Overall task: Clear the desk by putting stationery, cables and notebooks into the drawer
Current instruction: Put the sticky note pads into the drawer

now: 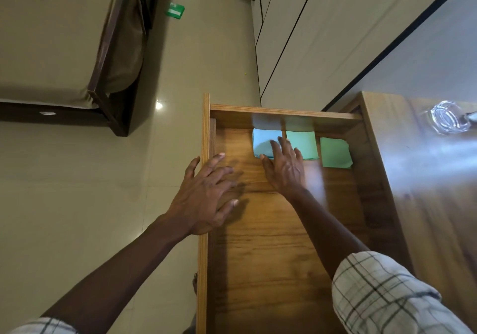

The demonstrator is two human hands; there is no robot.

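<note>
Wooden drawer (205, 127) pulled far out from the table (426, 191), seen from above. At its far end, against the back wall, three small paper pads in one row: a light blue pad (264, 138) on the left, a green pad (303, 144) in the middle just beside it, and a second green pad (335, 153) on the right, a little apart and set slightly nearer.

Inside the drawer, the right hand (284, 169), open, with fingers stretched out and lying flat on the near part of the light blue pad. Thumb at the near left corner of that pad. Gripping nothing. Little-finger side very close to the middle green pad; touching or not, cannot tell.

Over the left wall of the drawer, the left hand (206, 194), also open, fingers spread and nearly straight. Fingertips above the drawer bottom, thumb outside, over the floor (77, 204). Holding nothing; resting on the wall or only above it, cannot tell.

Checked sleeve (382, 289) on the right upper arm, at the lower right. On the table top, a clear glass object (447, 118), blurred. Beyond the drawer, pale cabinet doors (296, 36). On the left, a bed (51, 36) with a dark frame, and a small green packet (175, 11) lying on the floor near it.
</note>
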